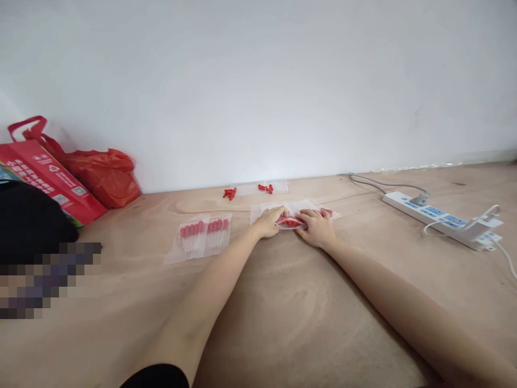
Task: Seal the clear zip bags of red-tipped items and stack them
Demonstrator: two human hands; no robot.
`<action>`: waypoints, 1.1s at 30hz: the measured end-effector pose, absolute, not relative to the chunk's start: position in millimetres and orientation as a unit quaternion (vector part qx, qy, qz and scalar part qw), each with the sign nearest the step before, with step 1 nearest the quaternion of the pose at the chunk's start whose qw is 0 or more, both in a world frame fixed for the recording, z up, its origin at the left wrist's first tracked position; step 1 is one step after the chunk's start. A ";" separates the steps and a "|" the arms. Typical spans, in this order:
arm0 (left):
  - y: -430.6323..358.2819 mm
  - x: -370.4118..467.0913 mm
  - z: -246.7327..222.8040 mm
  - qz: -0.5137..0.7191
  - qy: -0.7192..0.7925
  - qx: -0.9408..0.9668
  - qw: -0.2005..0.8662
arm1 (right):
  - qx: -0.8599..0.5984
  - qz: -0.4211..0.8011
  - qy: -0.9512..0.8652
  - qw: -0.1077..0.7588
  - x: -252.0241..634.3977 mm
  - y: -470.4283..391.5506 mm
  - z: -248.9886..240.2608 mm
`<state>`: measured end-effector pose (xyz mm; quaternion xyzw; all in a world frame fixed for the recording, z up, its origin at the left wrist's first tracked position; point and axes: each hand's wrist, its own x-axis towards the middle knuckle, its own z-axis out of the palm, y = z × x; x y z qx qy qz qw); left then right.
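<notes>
Between my hands lies a clear zip-lock bag (290,227), its mouth gaping toward me and red pieces showing inside. My left hand (270,222) pinches the left end of the opening with bent fingers. On the other side, my right hand (317,229) grips the bag's right end, its fingers curled over the plastic. Some red pieces (326,212) show just beyond the right fingers. More clear plastic (302,205) lies under and behind the hands. What the fingertips cover is hidden.
Left of my hands lie clear bags (197,248) of red-bulbed droppers. Small red pieces (230,193) rest near the wall beside another flat bag (246,189). A power strip (428,214) with cables stands right; red bags (105,175) and a black item (32,223) are left.
</notes>
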<state>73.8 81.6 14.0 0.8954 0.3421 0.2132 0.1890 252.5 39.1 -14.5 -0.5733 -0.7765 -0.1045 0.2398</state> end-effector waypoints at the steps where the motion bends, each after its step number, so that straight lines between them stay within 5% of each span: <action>1: 81.6 70.9 13.6 0.203 0.346 0.898 0.178 | -0.576 -0.097 -0.775 0.241 253.7 39.9 -14.7; 11: 73.2 -1.6 10.9 0.224 0.381 0.888 0.128 | -0.573 -0.113 -0.761 0.283 256.5 40.3 -19.8; 22: 58.3 33.0 10.7 0.328 0.291 0.891 0.120 | -0.349 -0.213 -0.835 0.368 236.3 22.4 -14.2; 33: 23.9 -1.4 0.4 0.346 0.305 0.886 -0.048 | -0.315 -0.283 -0.861 0.281 235.5 19.7 -14.1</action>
